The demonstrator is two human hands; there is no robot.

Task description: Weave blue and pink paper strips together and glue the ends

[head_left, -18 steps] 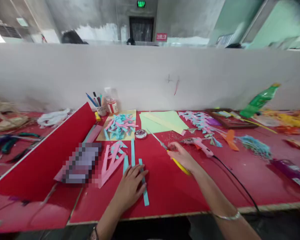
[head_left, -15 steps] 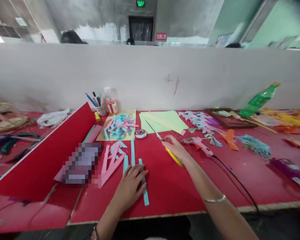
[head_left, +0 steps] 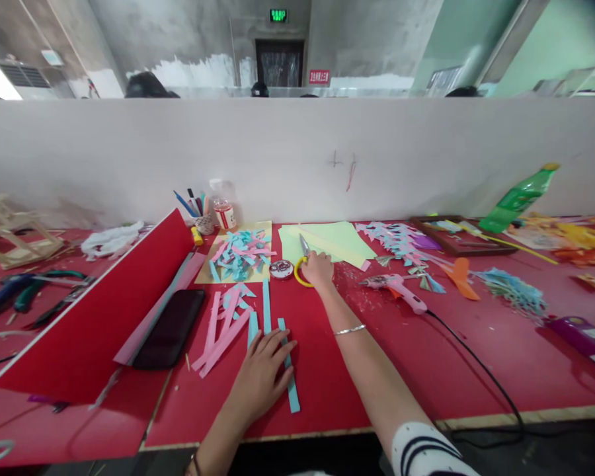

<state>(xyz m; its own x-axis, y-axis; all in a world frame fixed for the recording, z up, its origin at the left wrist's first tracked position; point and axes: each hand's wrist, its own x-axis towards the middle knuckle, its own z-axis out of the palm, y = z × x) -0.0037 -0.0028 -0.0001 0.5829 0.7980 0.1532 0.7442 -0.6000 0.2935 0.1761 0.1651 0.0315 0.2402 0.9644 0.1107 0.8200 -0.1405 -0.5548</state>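
My left hand (head_left: 266, 373) lies flat on the red tabletop with its fingers spread, palm down, touching a light-blue paper strip (head_left: 293, 396). Two more blue strips (head_left: 266, 307) extend from near its fingertips. Ahead, my right hand (head_left: 319, 268) is closed about a pair of scissors (head_left: 301, 271) with yellow handles. Their blades point away over the pale green sheets (head_left: 347, 239). Fingers cover part of the handles. Left of my left hand are pink paper strips (head_left: 228, 340), and beyond them cut blue and pink pieces (head_left: 242, 254) are heaped on a tan sheet.
A round tin (head_left: 281, 269) stands left of the scissors. A pink glue gun (head_left: 401, 291) with a black cord lies to the right. On the left are a phone (head_left: 171, 330) and a slanted red board (head_left: 104, 317). A green bottle (head_left: 520, 198) leans at the back right.
My right hand has moved left and slightly forward with the scissors, whose handles have swung to the left. My left hand stays on the strip. The phone's pixelated patch is gone.
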